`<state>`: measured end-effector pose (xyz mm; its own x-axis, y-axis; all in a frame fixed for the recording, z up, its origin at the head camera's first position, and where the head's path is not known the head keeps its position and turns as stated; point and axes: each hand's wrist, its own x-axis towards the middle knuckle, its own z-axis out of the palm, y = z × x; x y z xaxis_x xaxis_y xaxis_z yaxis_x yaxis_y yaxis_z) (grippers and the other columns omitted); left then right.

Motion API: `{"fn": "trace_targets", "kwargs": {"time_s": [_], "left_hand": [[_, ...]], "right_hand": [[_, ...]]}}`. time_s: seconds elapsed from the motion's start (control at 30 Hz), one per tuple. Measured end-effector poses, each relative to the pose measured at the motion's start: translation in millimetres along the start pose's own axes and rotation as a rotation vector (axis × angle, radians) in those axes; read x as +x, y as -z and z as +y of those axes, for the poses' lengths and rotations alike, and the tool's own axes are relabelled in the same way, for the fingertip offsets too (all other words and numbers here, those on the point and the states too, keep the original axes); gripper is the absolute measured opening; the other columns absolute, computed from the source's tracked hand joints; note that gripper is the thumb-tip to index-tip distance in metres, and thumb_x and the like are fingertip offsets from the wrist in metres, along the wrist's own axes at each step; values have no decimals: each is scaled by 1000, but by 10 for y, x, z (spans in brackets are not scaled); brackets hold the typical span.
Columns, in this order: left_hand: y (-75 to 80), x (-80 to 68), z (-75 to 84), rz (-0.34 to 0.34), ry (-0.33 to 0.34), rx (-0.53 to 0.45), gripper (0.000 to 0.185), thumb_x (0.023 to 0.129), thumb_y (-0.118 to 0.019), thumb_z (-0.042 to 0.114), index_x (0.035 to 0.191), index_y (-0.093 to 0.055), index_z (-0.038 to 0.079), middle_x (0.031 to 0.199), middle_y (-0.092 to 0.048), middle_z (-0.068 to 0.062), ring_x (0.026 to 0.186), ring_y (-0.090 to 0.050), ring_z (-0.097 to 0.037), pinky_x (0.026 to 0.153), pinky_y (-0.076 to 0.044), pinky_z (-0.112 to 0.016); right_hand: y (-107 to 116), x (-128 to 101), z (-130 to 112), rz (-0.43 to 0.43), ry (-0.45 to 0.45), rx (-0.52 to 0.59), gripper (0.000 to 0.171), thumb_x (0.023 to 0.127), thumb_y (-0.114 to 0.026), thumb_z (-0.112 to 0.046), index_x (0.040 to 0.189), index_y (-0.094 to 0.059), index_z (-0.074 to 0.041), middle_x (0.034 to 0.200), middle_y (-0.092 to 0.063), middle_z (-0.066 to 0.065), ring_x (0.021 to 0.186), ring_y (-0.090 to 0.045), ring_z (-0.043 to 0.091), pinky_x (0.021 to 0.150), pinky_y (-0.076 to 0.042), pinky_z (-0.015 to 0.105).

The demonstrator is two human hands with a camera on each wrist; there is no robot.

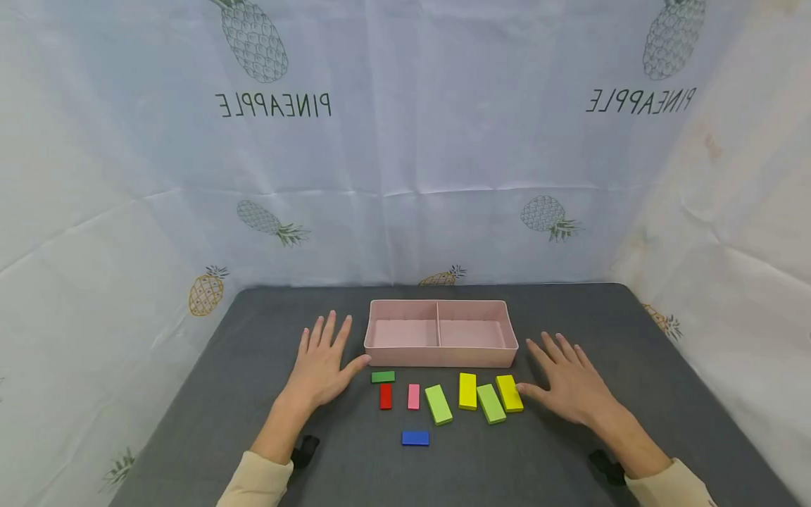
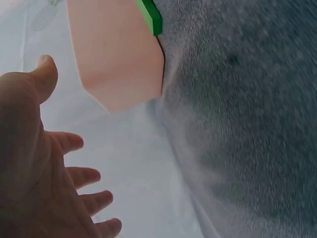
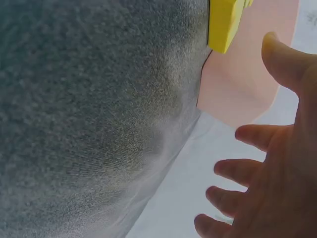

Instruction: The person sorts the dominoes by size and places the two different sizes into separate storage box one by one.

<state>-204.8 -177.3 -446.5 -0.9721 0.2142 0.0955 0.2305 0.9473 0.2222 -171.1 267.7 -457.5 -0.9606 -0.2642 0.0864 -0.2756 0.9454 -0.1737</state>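
Note:
Fingers spread, my left hand is held to the left of a pink two-compartment box, with nothing in its grasp. My right hand is likewise spread and holds nothing; its thumb is nearest a yellow block. In front of the box lie a green block, a red block, a pink block, two lime blocks and another yellow block. Closer to me is a blue block. Both compartments show bare floors.
The dark grey table carries all of this. A white pineapple-print cloth hangs behind it and along both sides. Black straps sit at both wrists, under beige sleeves.

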Motion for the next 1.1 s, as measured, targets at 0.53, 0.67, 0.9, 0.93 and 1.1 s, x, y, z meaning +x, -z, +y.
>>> {"fn": "trace_targets", "kwargs": {"time_s": [0.53,0.67,0.9,0.93,1.1], "left_hand": [[-57,207,186,-10,6,-276,81,99,-58,53,162,-27,11,166,-20,-21,150,-21,-44,115,-21,-67],[-87,250,199,-37,40,-367,81,98,-58,53,162,-27,13,167,-19,-19,150,-21,-44,112,-25,-69],[-140,340,190,-48,28,-535,82,97,-63,49,161,-28,11,166,-19,-20,149,-25,-43,112,-25,-69],[-154,353,184,-47,19,-547,83,97,-63,49,161,-28,9,165,-21,-21,148,-26,-43,112,-26,-68],[-188,396,187,-49,25,-606,84,95,-68,44,159,-30,6,162,-28,-21,143,-35,-43,109,-34,-65]], "right_hand": [[-2,-69,-139,-175,41,149,79,85,-77,-55,142,-57,-3,143,-54,22,131,-50,45,102,-42,63],[-27,-47,-146,-206,64,217,74,85,-79,-49,140,-58,-4,140,-56,17,128,-54,40,100,-45,60],[-55,43,-181,-220,76,280,72,82,-85,-39,139,-58,-4,128,-60,8,111,-59,24,94,-51,50],[-59,54,-185,-224,72,287,72,81,-85,-38,139,-58,-4,127,-59,7,110,-59,23,93,-51,49],[-86,82,-183,-235,75,299,73,79,-88,-33,138,-59,-1,127,-59,8,109,-58,22,93,-51,47]]}}
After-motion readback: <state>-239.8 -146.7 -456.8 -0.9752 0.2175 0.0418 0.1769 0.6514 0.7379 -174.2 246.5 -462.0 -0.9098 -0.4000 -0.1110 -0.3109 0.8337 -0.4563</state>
